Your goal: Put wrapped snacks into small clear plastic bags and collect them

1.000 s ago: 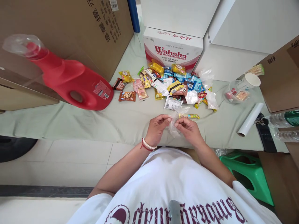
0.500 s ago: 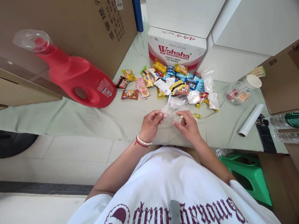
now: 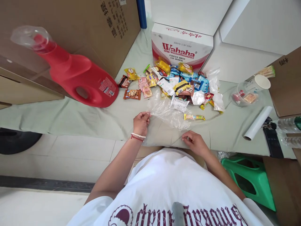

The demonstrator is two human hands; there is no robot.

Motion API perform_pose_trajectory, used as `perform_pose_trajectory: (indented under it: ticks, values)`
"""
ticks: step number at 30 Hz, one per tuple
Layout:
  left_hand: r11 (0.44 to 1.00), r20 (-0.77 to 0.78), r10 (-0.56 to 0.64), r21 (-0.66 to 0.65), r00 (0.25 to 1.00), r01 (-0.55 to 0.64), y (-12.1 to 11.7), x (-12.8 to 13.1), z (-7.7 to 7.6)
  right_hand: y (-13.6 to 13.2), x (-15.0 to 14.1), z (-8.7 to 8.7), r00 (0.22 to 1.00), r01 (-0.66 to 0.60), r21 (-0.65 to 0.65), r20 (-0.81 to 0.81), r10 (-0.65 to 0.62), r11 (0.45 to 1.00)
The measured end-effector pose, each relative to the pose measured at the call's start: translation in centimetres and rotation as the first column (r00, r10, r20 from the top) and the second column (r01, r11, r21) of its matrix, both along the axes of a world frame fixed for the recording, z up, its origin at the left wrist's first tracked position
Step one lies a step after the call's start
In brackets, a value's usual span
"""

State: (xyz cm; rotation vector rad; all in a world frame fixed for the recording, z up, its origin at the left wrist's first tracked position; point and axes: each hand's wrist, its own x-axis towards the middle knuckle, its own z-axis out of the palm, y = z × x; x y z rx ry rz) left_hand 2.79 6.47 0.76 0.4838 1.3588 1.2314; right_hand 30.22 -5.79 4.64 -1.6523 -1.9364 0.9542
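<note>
A clear plastic bag (image 3: 170, 117) lies crumpled and spread out on the cloth-covered table. My left hand (image 3: 141, 122) pinches its left end between thumb and fingers. Just below the bag's right part is my right hand (image 3: 195, 142), its fingers curled together; whether they hold an edge of the clear plastic cannot be made out. A small yellow candy stick (image 3: 194, 117) lies beside the bag on the right. Behind it, a white-backed snack packet (image 3: 179, 104) rests at the front of a heap of wrapped snacks (image 3: 182, 88).
A red detergent bottle (image 3: 82, 80) stands at the left before a large carton (image 3: 94, 47). Behind the snacks is a Wahaba-style water box (image 3: 182, 47). On the right are a clear bowl (image 3: 244, 97), a paper cup (image 3: 260, 82) and a white roll (image 3: 257, 123).
My left hand has moved left, drawing the bag out flatter. My right hand has moved down and right, its fingers closing. The white-backed packet and candy stick show more fully.
</note>
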Motion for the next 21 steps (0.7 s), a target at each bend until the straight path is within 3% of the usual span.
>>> perform_pose_trajectory:
  ticks: [3, 5, 8, 10, 12, 16, 18, 21]
  values:
    - [0.999, 0.002, -0.04, 0.028, 0.999, 0.04, -0.4, 0.4, 0.1, 0.7, -1.3, 0.8, 0.991, 0.104, 0.223, 0.056, -0.119, 0.969]
    - [0.997, 0.016, -0.068, 0.032, 0.998, 0.068, -0.6, 0.9, 0.2, 2.5, -2.9, 0.3, 0.975, 0.028, 0.323, 0.201, -0.097, 0.946]
    - [0.997, 0.038, -0.071, 0.015, 0.997, 0.071, -0.6, 1.3, 0.2, 5.5, -5.3, -1.6, 0.925, -0.078, 0.295, 0.378, -0.041, 0.952]
    - [0.999, 0.044, -0.047, 0.006, 0.998, 0.046, -0.6, 1.1, 0.2, 6.7, -5.8, -2.7, 0.925, -0.069, 0.255, 0.378, -0.034, 0.964]
    - [1.0, 0.039, -0.02, 0.008, 0.999, 0.02, -0.4, 0.6, 0.0, 6.9, -5.6, -2.9, 0.964, -0.041, 0.22, 0.265, -0.019, 0.975]
    - [1.0, 0.021, -0.016, 0.016, 1.0, 0.015, -0.3, -0.3, -0.2, 5.6, -4.5, -1.7, 1.0, -0.002, 0.132, 0.009, 0.001, 0.991]
    - [0.999, 0.018, -0.027, 0.019, 0.999, 0.026, -0.2, -0.4, -0.2, 5.3, -4.7, -1.4, 0.996, -0.007, 0.197, 0.085, -0.01, 0.98]
    - [0.999, 0.019, -0.035, 0.021, 0.999, 0.034, -0.2, 0.0, -0.3, 6.1, -5.9, -2.2, 0.941, -0.084, 0.273, 0.338, -0.014, 0.958]
